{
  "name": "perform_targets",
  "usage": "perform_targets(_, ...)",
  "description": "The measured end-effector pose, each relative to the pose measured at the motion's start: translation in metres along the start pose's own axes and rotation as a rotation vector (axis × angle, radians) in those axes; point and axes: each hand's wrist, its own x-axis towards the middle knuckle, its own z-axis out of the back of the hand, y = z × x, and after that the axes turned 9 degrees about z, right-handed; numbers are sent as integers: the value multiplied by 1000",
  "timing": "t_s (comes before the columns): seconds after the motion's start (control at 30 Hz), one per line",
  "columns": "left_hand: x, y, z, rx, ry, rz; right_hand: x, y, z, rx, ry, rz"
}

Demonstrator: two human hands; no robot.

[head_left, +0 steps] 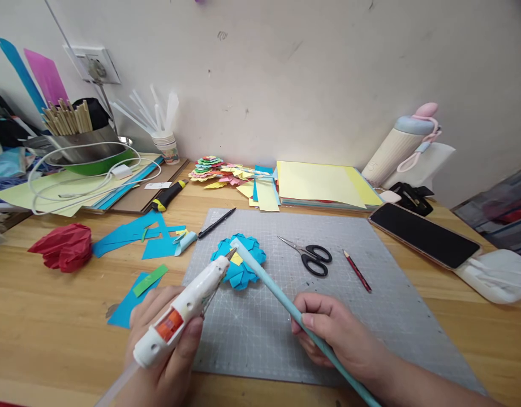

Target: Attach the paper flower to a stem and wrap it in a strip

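Observation:
My left hand (162, 339) is closed round a white hot glue gun (188, 308) with an orange part in its body and a clear glue stick trailing from the back. The nozzle points up and right, close to the tip of a pale blue paper-wrapped stick (281, 297). My right hand (332, 330) grips that stick along its middle, and it slants up to the left. Beneath both tips lies a blue folded-paper flower (247, 274) with a yellow centre, partly hidden by them. Whether glue is on the stick's end I cannot tell.
On the grey cutting mat (353, 350) lie black scissors (313, 257), a pencil (357, 271) and a pen (216, 223). Blue paper scraps (128, 232) and crumpled red paper (65, 247) are at left. A phone (425, 234) rests at right, with a yellow paper stack (319, 183) behind.

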Motion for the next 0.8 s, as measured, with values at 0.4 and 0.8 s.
perform_targets(0.4,-1,2,0,57,30,13,1,1,0,-8,-18,-15)
perform_targets(0.8,3,-3,-2,44,32,-6,1,1,0,2,-17,-6)
